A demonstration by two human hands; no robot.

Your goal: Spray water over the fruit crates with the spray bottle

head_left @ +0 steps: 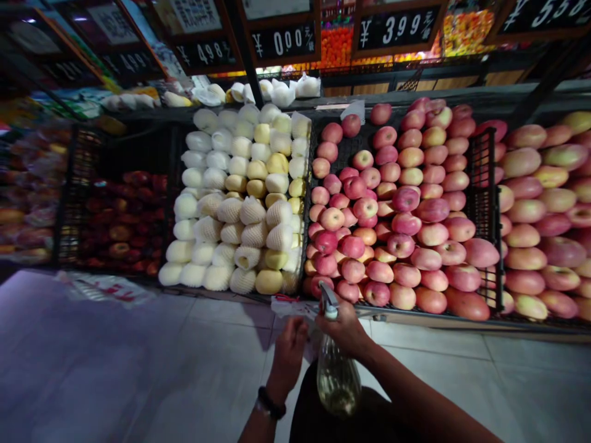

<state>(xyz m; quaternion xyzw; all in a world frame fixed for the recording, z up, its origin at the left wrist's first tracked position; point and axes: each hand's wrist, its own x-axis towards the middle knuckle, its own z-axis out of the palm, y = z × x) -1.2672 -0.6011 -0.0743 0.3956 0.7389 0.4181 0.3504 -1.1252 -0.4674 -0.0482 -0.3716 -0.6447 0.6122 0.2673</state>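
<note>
the right hand point(342, 329) grips a clear spray bottle point(338, 384) near its top, just in front of the apples point(406, 221). the left hand point(290, 347) is beside it, fingers curled; i cannot tell whether it holds anything. above, price signs point(399, 27) read ¥4.98, ¥0.00 and ¥3.99; those far left are blurred.

Clear, glossy plastic on the spray bottle point(339, 380) here; apples point(406, 200) gleaming, smooth and waxy-looking; now matt, ribbed foam netting point(279, 237) around the neighbouring fruit point(269, 282); latticed plastic for the crate point(498, 240); and smooth floor tiles point(221, 351) with soft sheen!
</note>
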